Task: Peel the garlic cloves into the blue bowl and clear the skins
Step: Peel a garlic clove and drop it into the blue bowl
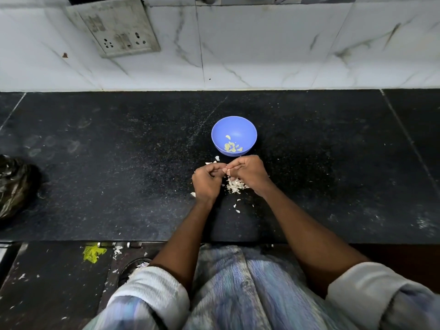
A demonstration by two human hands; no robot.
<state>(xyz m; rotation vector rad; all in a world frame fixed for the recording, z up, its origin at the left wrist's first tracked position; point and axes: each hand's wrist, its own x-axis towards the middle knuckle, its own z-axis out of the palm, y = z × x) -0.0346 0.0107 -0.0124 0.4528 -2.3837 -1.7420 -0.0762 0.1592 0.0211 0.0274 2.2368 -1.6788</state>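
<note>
Both hands, left (206, 181) and right (247, 172), pinched one clove (227, 172); peeling over the skins (235, 185) probably eased clearing.

Peeled cloves (231, 147) lie in the bowl (247, 129) — skins (235, 185) heaped just before it.

The light is dim and soft. The white wall tiles (262, 48) look brightest. The black counter (95, 163) looks dark and grainy. Edges bend and blur.

Home kitchen: black stone counter (119, 163), marble-tiled wall (262, 44), socket (114, 27).
</note>
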